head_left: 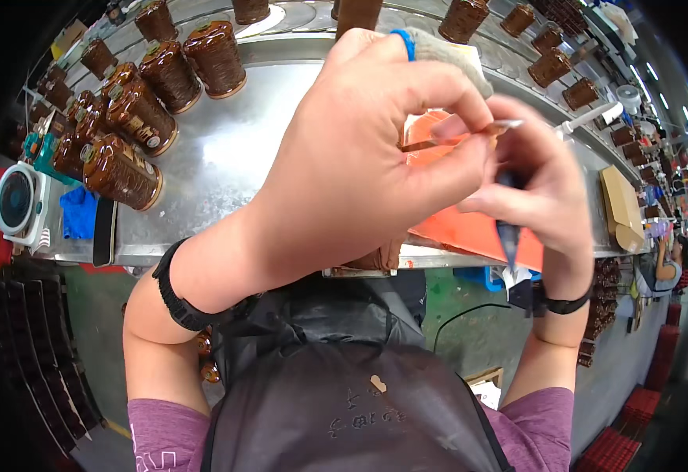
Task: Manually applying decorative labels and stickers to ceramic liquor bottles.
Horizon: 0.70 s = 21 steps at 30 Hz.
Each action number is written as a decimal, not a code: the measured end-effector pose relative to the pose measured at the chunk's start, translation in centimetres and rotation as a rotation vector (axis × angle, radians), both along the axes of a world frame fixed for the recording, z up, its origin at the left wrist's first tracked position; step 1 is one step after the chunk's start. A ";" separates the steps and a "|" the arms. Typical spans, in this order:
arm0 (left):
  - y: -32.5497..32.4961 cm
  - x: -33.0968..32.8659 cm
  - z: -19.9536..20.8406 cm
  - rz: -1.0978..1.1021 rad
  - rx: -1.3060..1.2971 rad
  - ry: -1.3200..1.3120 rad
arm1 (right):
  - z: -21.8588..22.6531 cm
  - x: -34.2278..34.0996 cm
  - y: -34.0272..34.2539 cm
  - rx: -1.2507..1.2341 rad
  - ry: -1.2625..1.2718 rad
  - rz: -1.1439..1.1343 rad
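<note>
My left hand (367,141) is raised over the table, thumb and forefinger pinching a thin brown strip (430,144). My right hand (544,177) is close against those fingertips, its fingers curled and partly blurred, near the strip's pale end. A dark pointed tool (507,232) sticks down from the right palm; its upper part is hidden. Grey knit fabric with a blue edge (454,59) shows just beyond my left knuckles; whether it is worn cannot be told. Behind the hands lies an orange sheet (470,232). Part of a brown object (383,256) shows below my left hand.
Several glossy brown jars (128,169) stand on the metal table (218,157) at left, beside a white round-dialled scale (20,200) and a blue cloth (78,212). More jars (550,67) line the conveyor beyond. An open cardboard box (621,206) sits at right.
</note>
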<state>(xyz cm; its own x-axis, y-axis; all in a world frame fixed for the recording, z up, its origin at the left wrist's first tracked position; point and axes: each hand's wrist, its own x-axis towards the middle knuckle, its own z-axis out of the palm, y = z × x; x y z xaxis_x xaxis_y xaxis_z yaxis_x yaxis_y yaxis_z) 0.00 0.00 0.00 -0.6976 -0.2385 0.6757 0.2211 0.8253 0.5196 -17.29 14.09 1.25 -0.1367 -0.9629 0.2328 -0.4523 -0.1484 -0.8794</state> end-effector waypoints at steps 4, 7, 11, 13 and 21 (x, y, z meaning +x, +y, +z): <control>0.3 -0.6 -0.4 -0.066 0.194 0.091 | -0.8 1.1 0.7 0.104 -0.087 -0.025; 1.6 -0.1 0.3 -0.133 0.676 -0.028 | 0.7 0.9 2.2 0.199 -0.094 -0.053; 1.2 0.6 -0.4 -0.365 0.749 0.041 | 1.7 2.0 3.4 0.019 -0.034 -0.149; 2.1 1.3 0.6 -0.428 0.874 -0.019 | 3.8 2.1 4.7 0.088 -0.003 -0.149; 1.2 5.5 -5.5 -0.035 1.137 -0.254 | -1.8 1.8 1.4 0.469 -0.132 -0.027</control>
